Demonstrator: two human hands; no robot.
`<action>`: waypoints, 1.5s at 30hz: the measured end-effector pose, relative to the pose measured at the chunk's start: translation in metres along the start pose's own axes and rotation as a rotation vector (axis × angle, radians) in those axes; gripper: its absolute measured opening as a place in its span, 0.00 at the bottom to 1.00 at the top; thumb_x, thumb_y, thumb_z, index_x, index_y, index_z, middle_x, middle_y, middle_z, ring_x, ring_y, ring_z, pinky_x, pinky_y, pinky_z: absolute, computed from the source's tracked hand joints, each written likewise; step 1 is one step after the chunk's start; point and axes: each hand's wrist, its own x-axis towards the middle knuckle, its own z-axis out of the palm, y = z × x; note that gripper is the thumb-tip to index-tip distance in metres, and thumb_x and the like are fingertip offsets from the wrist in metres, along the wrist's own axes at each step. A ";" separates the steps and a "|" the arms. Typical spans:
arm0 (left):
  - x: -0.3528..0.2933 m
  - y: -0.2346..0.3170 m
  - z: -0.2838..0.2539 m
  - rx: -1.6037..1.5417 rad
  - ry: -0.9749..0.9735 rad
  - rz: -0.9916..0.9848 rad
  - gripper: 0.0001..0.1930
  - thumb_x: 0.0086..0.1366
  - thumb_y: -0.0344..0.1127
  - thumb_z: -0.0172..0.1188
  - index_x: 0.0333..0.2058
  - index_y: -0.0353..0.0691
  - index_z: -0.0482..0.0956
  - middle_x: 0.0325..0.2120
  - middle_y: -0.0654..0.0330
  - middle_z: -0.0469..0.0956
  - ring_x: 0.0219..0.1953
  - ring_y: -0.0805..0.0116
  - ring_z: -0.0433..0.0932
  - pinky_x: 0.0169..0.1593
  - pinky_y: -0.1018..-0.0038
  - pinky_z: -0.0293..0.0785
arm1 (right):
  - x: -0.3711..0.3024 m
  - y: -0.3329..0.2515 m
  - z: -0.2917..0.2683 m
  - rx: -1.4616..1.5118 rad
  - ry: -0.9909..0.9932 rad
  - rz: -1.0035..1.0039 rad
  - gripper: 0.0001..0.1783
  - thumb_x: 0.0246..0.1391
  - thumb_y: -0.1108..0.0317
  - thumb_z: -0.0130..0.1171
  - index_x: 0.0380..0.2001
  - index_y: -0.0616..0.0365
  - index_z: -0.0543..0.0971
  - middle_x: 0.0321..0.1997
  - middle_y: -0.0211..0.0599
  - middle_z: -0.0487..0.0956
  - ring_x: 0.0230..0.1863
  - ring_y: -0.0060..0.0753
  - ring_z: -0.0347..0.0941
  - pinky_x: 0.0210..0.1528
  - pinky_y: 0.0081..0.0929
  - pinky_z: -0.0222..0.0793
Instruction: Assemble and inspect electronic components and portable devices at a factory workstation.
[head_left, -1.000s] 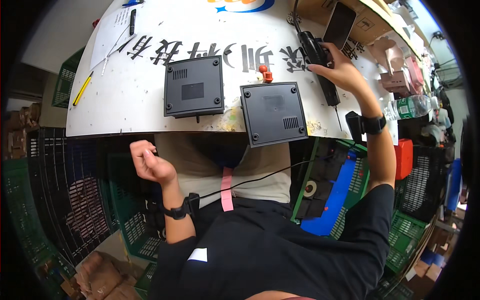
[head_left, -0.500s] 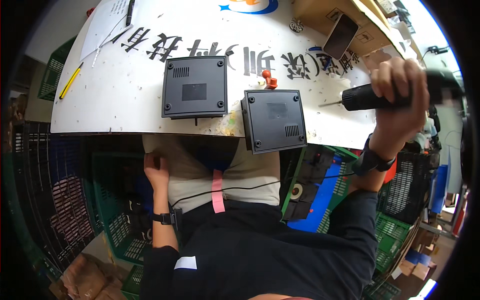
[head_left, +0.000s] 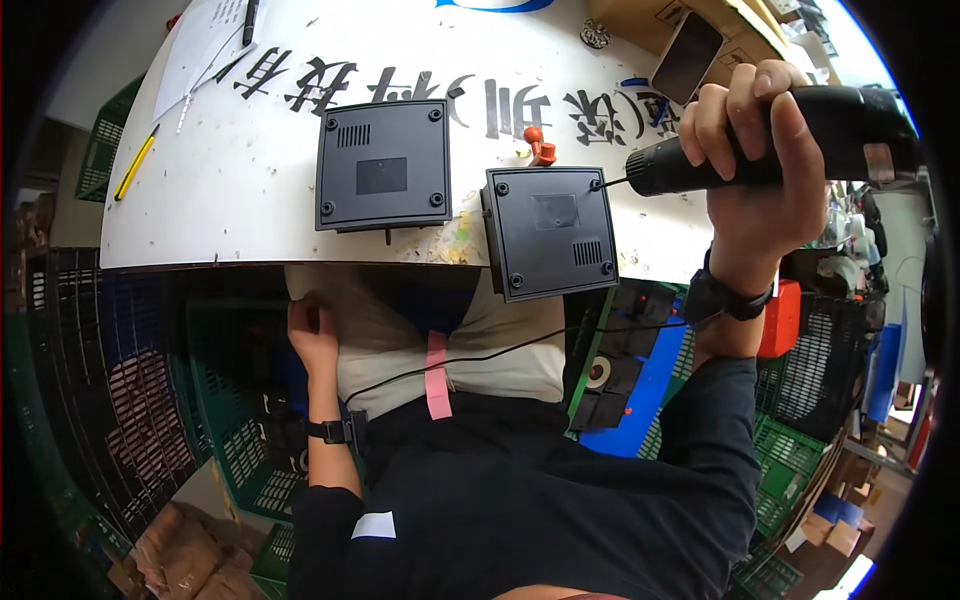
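My right hand (head_left: 765,165) is wrapped round a black electric screwdriver (head_left: 690,160), held level above the right side of the table. Its thin bit reaches the corner hole at the upper right of a black plastic box (head_left: 545,240); whether the tip touches is too small to tell. That box lies underside up, with its near end over the table's front edge. A similar black box (head_left: 385,205) lies to its left, a small peg sticking out of its near side. Down by my left thigh rests my left hand (head_left: 313,325), loosely curled with a gap between thumb and fingers, and nothing visible in it.
Behind the right box stands a small red part (head_left: 538,150). A phone (head_left: 686,58) leans on a cardboard box (head_left: 640,22) at the back right. A yellow pen-like tool (head_left: 135,170) and a paper sheet (head_left: 195,70) lie left. Green crates (head_left: 235,400) flank my legs; a cable crosses my lap.
My right hand has moved left with the electric screwdriver, bringing its bit from beside the right box to that box's upper right corner. My left hand has stayed by my thigh.
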 end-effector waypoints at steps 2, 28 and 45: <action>0.001 0.002 -0.001 0.007 -0.013 -0.007 0.06 0.60 0.27 0.60 0.35 0.32 0.78 0.32 0.50 0.75 0.33 0.54 0.76 0.39 0.66 0.73 | 0.002 -0.001 0.000 -0.001 0.005 0.011 0.12 0.69 0.60 0.48 0.45 0.56 0.72 0.27 0.23 0.63 0.24 0.22 0.58 0.32 0.27 0.58; 0.001 0.000 0.002 -0.060 -0.011 -0.006 0.04 0.60 0.25 0.59 0.34 0.32 0.76 0.30 0.52 0.73 0.31 0.57 0.74 0.37 0.67 0.71 | 0.002 0.029 -0.013 0.009 -0.054 -0.008 0.13 0.69 0.57 0.51 0.44 0.56 0.70 0.27 0.25 0.64 0.23 0.21 0.60 0.32 0.27 0.60; 0.000 0.003 0.002 -0.004 0.002 0.016 0.04 0.60 0.27 0.61 0.33 0.32 0.77 0.29 0.54 0.73 0.30 0.59 0.73 0.36 0.68 0.70 | -0.027 -0.041 0.004 0.026 0.061 -0.193 0.17 0.63 0.52 0.57 0.42 0.54 0.71 0.25 0.21 0.66 0.19 0.16 0.60 0.25 0.20 0.60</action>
